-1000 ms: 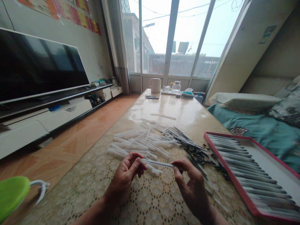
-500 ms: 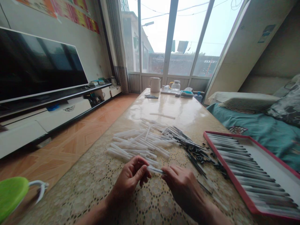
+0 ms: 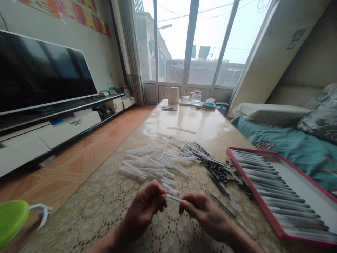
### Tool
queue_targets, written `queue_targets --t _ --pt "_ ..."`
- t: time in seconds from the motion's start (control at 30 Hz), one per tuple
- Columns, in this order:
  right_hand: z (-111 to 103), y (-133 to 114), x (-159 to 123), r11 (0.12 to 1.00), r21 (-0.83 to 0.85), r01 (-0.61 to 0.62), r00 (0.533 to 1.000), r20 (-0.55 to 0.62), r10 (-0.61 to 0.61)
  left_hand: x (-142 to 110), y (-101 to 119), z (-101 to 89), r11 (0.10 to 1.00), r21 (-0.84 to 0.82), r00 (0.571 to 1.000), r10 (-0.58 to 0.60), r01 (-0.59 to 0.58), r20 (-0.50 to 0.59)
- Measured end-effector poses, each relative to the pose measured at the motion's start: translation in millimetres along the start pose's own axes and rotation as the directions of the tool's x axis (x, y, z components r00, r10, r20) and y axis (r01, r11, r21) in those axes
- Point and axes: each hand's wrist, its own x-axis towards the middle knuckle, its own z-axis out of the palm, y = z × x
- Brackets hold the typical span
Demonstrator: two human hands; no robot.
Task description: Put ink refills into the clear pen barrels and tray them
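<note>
Between my hands, low over the patterned table, is a slim whitish pen (image 3: 173, 199). My left hand (image 3: 144, 207) has its fingers closed on one end. My right hand (image 3: 205, 212) pinches the other end, so only a short middle stretch shows. Just beyond my left hand spreads a loose pile of translucent white pen barrels (image 3: 147, 161). Thin dark-tipped pen refills (image 3: 202, 154) lie to its right. Small black pen plugs (image 3: 228, 174) are scattered beside them, left of a red-rimmed box (image 3: 265, 218) holding a row of pens (image 3: 284, 196).
A single white barrel (image 3: 181, 130) lies farther up the table (image 3: 142, 137). At the far end stand a beige jug (image 3: 172, 95) and a glass pot (image 3: 196, 96). A green stool (image 3: 13, 219) is at lower left; a bed with teal cover (image 3: 295, 140) is at right.
My right hand has moved left toward my left hand, shortening the visible stretch of pen between them. Both hands have come slightly lower and nearer. The piles and box stay put.
</note>
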Motion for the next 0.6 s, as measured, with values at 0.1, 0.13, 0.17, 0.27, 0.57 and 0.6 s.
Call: queue_targets --t 0.1,0.13,0.17,0.27,0.57,0.6 --pt "-3 1 2 0.974 0.208 -0.085 0.992 0.107 0.064 -2 1 0.2 0.999 0.05 1.0 0.021 -0.022 0.024" --pt "-4 2 2 0.966 0.236 -0.105 0.989 0.127 0.076 -2 1 0.3 0.998 0.057 0.999 0.022 -0.024 0.031" --pt "-4 2 3 0.963 0.245 -0.114 0.988 0.134 0.082 -1 0 0.6 0.998 0.059 0.999 0.018 -0.02 0.038" --pt "-4 -3 3 0.976 0.201 -0.085 0.991 0.118 0.062 2 0 1.8 0.999 0.038 0.999 0.005 -0.006 0.035" --pt "-86 -21 -18 0.938 -0.348 0.002 0.982 -0.177 -0.068 14 7 -6.0 1.0 0.021 0.988 0.003 0.0 -0.157" --pt "-107 -13 -22 0.892 -0.449 -0.044 0.972 -0.225 -0.066 15 8 -6.3 1.0 0.028 0.978 -0.007 0.013 -0.209"
